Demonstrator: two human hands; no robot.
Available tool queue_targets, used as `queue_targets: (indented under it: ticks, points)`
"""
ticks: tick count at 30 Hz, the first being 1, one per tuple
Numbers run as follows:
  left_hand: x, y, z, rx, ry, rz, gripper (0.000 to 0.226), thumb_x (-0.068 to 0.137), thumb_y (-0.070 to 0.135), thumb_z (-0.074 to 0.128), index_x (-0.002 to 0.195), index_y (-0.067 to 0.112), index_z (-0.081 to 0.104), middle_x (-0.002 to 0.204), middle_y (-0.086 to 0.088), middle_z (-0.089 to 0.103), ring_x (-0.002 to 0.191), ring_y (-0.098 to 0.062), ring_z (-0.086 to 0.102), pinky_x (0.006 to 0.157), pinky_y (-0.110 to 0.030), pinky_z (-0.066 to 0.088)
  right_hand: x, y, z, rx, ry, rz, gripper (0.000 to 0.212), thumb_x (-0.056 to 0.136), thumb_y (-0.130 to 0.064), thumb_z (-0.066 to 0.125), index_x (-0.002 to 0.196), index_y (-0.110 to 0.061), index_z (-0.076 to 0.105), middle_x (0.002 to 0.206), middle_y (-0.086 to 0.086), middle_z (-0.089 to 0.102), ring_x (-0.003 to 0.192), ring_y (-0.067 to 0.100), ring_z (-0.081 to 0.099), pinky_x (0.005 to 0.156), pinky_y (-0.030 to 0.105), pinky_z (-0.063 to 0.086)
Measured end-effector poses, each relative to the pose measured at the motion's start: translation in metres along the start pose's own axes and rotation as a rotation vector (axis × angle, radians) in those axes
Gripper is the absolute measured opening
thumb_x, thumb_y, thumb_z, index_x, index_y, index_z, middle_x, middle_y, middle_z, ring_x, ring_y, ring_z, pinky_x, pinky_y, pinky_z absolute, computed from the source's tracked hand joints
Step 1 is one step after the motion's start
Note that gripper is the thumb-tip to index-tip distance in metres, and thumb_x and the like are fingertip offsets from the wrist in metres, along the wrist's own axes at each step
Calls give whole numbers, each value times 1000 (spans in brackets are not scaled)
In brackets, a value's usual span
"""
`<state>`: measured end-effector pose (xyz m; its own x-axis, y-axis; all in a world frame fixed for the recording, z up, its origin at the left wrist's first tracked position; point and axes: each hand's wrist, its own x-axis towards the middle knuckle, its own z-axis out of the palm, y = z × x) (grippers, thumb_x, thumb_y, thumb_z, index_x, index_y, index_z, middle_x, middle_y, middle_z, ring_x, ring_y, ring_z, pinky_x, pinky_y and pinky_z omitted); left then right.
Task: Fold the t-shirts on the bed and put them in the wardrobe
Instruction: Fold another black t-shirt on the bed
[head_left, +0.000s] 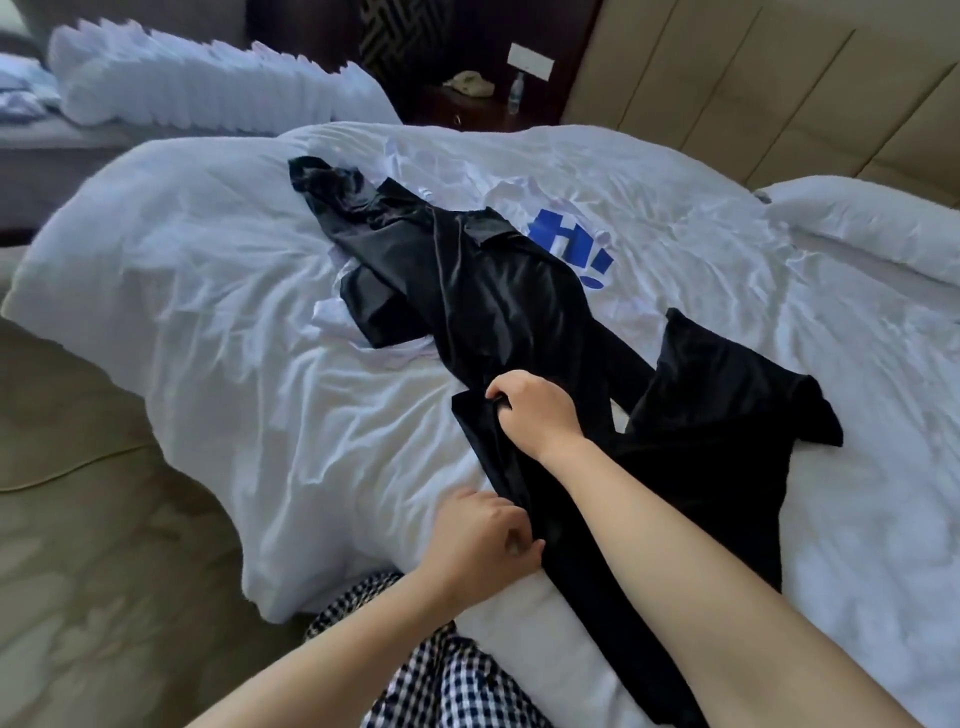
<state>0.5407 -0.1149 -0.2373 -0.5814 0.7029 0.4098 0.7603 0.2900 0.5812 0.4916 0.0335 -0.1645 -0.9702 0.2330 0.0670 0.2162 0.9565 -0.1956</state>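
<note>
Our left hand (480, 535) pinches near edge of black t-shirt (717, 405); our right hand (535, 410), fingers curled, grips same edge farther along, on bed (234, 322).

Rumpled black t-shirt (701, 441) near bed (208, 286) edge; second black t-shirt (483, 291) farther, overlapping white blue-printed t-shirt (566, 244).

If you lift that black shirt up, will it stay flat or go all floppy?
Probably floppy: the black shirt lies in soft folds and bunches where the right hand and left hand grip it. It looks thin, so likely light. Its sheen hints it may slide easily over the white duvet.
</note>
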Motion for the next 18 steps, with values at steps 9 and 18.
queue_targets:
  ticks: [9, 18]
  points:
    - [-1, -2, -3, -32, -49, 43, 33, 87, 51, 56, 114, 36, 66, 79, 17, 60, 80, -3, 59, 71, -19, 34, -1, -17, 13, 151, -71, -123, 34, 91, -11, 57, 125, -18, 61, 136, -3, 55, 128, 16, 48, 103, 33, 44]
    - [-1, 5, -13, 35, -126, 56, 30, 95, 38, 54, 122, 35, 67, 91, 7, 61, 88, -16, 59, 70, -33, 45, -78, 8, -19, 153, 11, -1, 33, 96, -14, 47, 123, -24, 64, 139, -11, 53, 130, 9, 45, 103, 35, 43]
